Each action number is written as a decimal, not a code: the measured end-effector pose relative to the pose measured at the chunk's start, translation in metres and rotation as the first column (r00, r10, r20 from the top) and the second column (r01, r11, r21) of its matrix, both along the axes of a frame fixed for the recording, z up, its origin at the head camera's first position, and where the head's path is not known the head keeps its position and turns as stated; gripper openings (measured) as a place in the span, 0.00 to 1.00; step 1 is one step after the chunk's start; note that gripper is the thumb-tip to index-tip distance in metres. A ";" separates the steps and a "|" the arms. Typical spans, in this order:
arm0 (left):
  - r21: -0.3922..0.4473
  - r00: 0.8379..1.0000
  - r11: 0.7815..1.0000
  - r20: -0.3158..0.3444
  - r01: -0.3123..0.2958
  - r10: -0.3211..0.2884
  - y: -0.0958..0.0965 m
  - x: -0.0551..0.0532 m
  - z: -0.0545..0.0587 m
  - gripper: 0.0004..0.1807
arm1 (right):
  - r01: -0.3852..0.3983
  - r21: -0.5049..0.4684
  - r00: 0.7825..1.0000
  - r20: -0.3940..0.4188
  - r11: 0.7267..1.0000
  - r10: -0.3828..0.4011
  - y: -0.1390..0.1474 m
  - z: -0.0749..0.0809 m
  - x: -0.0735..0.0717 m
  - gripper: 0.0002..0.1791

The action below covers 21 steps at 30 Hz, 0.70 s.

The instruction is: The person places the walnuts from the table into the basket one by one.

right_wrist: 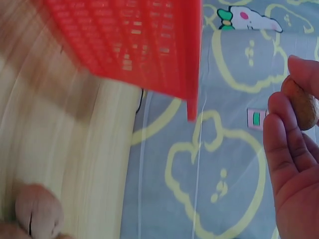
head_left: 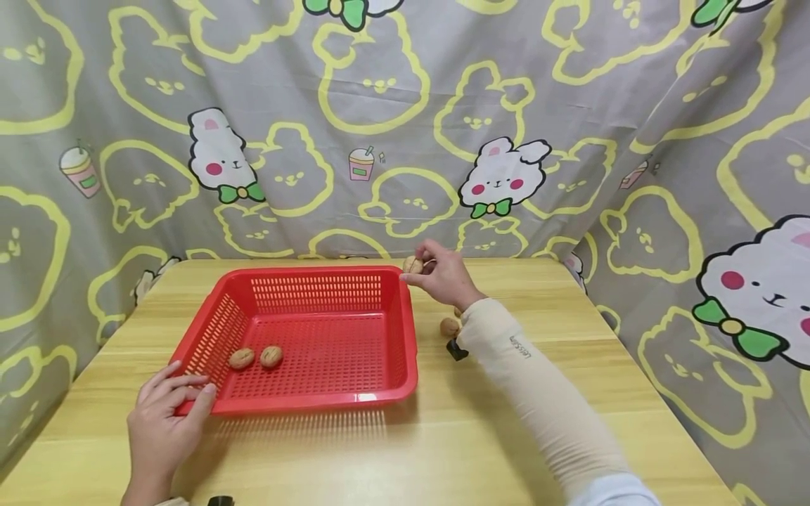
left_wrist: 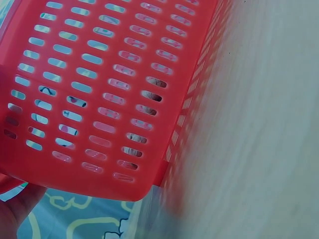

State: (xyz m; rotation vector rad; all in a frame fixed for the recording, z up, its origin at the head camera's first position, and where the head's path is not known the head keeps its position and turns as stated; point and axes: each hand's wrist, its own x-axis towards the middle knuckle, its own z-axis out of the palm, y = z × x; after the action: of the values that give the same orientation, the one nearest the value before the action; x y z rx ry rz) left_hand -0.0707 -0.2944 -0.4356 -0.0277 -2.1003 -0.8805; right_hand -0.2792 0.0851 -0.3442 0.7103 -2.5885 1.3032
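A sleeve (head_left: 525,379) mostly hides one walnut (head_left: 457,311) at the basket's (head_left: 304,404) three o'clock. The head view's seven-o'clock edge crops something black (head_left: 221,501).

Shows glossy plastic in the basket (head_left: 304,403), rough shell on walnuts (head_left: 271,357), smooth wood in table (head_left: 304,464), matt cloth in curtain (head_left: 418,153)
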 end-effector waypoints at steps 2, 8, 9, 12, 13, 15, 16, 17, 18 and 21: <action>-0.002 1.000 1.000 0.000 -0.003 0.003 0.000 0.000 -0.001 0.12 | -0.021 -0.009 1.000 -0.006 1.000 0.021 -0.006 0.000 0.001 0.20; -0.005 1.000 1.000 0.004 -0.002 0.002 -0.001 0.000 -0.003 0.11 | -0.066 -0.022 0.998 -0.002 0.998 0.066 -0.026 0.001 0.003 0.25; -0.004 1.000 1.000 0.006 -0.003 0.003 -0.001 0.000 -0.003 0.11 | -0.067 -0.023 0.998 0.003 0.998 0.067 -0.029 0.001 0.004 0.25; -0.001 1.000 1.000 0.004 -0.002 0.002 0.000 0.000 -0.002 0.11 | -0.081 -0.034 0.997 0.012 0.996 0.081 -0.038 0.001 0.007 0.21; -0.003 1.000 1.000 0.001 0.001 -0.001 -0.001 0.000 -0.002 0.11 | -0.089 -0.032 0.996 0.013 0.996 0.089 -0.040 0.001 0.007 0.21; -0.007 1.000 1.000 -0.011 0.013 -0.013 -0.001 0.000 -0.002 0.11 | -0.110 -0.017 0.994 0.009 0.994 0.110 -0.046 0.001 0.009 0.21; -0.009 1.000 1.000 -0.016 0.018 -0.019 -0.001 0.000 -0.002 0.11 | -0.124 -0.008 0.992 0.004 0.992 0.124 -0.048 0.001 0.010 0.21; -0.009 1.000 1.000 -0.019 0.024 -0.024 -0.001 0.000 -0.002 0.11 | -0.138 0.006 0.990 -0.001 0.990 0.138 -0.051 0.001 0.010 0.21; -0.011 0.999 1.000 -0.022 0.026 -0.026 -0.001 0.000 -0.002 0.11 | -0.151 0.025 0.989 -0.006 0.988 0.151 -0.053 0.001 0.011 0.21; -0.005 1.000 1.000 -0.020 0.020 -0.020 -0.001 0.000 -0.001 0.11 | -0.174 0.083 0.985 -0.008 0.981 0.175 -0.057 0.002 0.012 0.22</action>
State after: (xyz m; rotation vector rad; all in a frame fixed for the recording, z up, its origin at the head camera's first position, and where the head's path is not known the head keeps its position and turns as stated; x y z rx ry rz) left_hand -0.0706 -0.2954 -0.4369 -0.0598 -2.0872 -0.8834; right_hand -0.2674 0.0277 -0.3417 0.9778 -2.6307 1.2374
